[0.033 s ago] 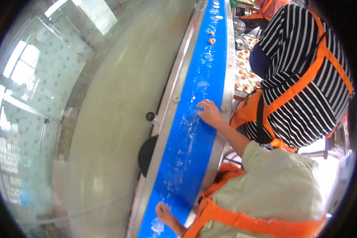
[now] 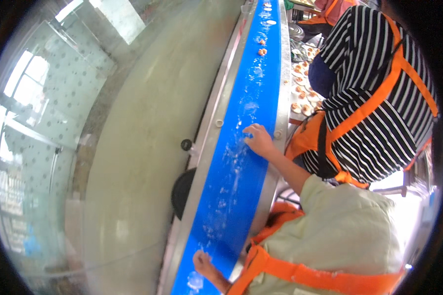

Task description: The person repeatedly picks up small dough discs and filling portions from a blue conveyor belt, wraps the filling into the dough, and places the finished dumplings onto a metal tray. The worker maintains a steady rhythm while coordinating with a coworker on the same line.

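Observation:
A long blue conveyor belt [image 2: 241, 162] with a metal frame runs from the bottom to the top of the view, speckled with white flecks. My right hand [image 2: 258, 140] lies on the belt's right half, fingers bent down onto the surface, holding nothing I can see. My left hand [image 2: 204, 263] touches the belt near the bottom edge, beside a small white piece [image 2: 194, 281]; its fingers are too small to read. My pale green sleeve and orange apron [image 2: 300, 273] fill the lower right. Small orange pieces [image 2: 262, 51] ride far up the belt.
A co-worker in a striped top and orange apron [image 2: 379, 98] stands close on the right. Beyond them a tray [image 2: 302, 98] holds several white shells with orange filling. A black round part [image 2: 182, 191] and a knob [image 2: 186, 144] sit at the belt's left side. Glass panels [image 2: 44, 123] line the left.

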Available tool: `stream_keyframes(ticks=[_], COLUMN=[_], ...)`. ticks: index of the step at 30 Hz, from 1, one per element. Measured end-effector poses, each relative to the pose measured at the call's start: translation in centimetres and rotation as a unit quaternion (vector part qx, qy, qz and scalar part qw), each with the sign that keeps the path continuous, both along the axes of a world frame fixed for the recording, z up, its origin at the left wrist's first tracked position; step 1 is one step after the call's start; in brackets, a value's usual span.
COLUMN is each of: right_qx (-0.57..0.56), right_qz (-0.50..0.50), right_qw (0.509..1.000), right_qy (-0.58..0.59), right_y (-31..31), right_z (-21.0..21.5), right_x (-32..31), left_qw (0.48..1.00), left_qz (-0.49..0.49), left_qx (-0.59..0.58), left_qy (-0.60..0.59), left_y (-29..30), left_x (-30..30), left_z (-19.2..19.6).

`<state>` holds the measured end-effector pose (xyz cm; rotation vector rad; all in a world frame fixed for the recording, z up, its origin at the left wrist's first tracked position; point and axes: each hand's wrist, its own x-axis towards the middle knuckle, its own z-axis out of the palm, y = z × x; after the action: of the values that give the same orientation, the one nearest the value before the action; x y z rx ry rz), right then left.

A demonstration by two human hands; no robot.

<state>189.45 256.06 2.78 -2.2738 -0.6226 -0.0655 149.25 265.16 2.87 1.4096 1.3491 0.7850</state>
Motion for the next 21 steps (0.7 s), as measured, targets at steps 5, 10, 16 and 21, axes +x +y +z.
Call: stream_keyframes(ticks=[5, 10, 16, 21], right_qx=[0.036, 0.078, 0.144, 0.168], right_qz=[0.022, 0.038, 0.098, 0.135], right_qw=[0.997, 0.983, 0.962, 0.949], right_qy=[0.069, 0.161, 0.212, 0.230], right_y=[0.4, 0.5, 0.3, 0.2], right_z=[2.0, 3.4, 4.9, 5.5], right_x=[-1.7, -3.7, -6.8, -9.8], left_qw=[1.000, 0.999, 0.999, 0.996], left_qz=[0.001, 0.007, -0.004, 0.046], left_qx=[0.003, 0.010, 0.007, 0.027], left_qy=[-0.013, -0.038, -0.046, -0.068], left_y=[-0.1, -0.6, -1.8, -3.8], left_x=[-0.3, -1.5, -4.9, -7.3], left_z=[-0.2, -0.9, -1.4, -1.2])
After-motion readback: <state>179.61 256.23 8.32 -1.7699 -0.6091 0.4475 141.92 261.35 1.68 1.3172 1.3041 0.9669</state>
